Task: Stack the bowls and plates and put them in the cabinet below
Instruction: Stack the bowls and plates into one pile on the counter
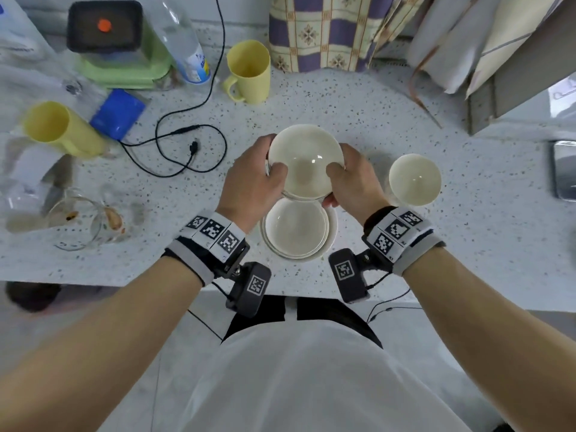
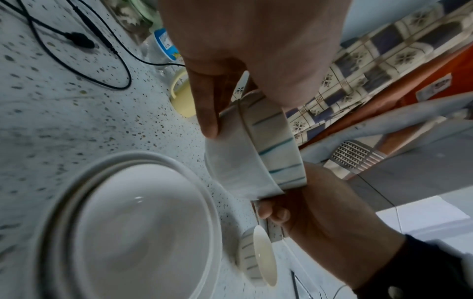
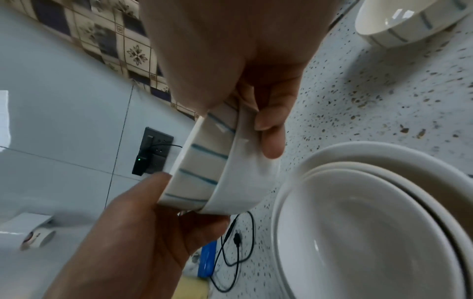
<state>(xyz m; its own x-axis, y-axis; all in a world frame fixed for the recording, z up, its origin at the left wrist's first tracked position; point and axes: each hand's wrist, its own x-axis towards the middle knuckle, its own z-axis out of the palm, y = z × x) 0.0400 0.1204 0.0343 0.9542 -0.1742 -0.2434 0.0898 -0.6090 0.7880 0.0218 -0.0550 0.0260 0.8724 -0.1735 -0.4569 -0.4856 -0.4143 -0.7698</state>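
Both hands are gripping the nested bowls [image 1: 307, 160], left hand [image 1: 254, 188] and right hand [image 1: 355, 182] clamping opposite rims, holding them above the plate stack [image 1: 330, 241].

Glossy glazed bowls [image 1: 307, 162], probably ceramic; smooth speckled stone-like counter [image 1: 467, 238]; matt plastic mug [image 1: 249, 71].

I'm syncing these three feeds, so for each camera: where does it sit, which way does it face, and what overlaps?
Head: worn on the head, looking down at the counter; both forearms, left hand and right hand grip nested bowls.
Left wrist: looks along the left hand, rightward; right hand opposite.
Right wrist: looks along the right hand, leftward; left hand opposite.
Shared: nested bowls, plate stack, lone striped bowl.
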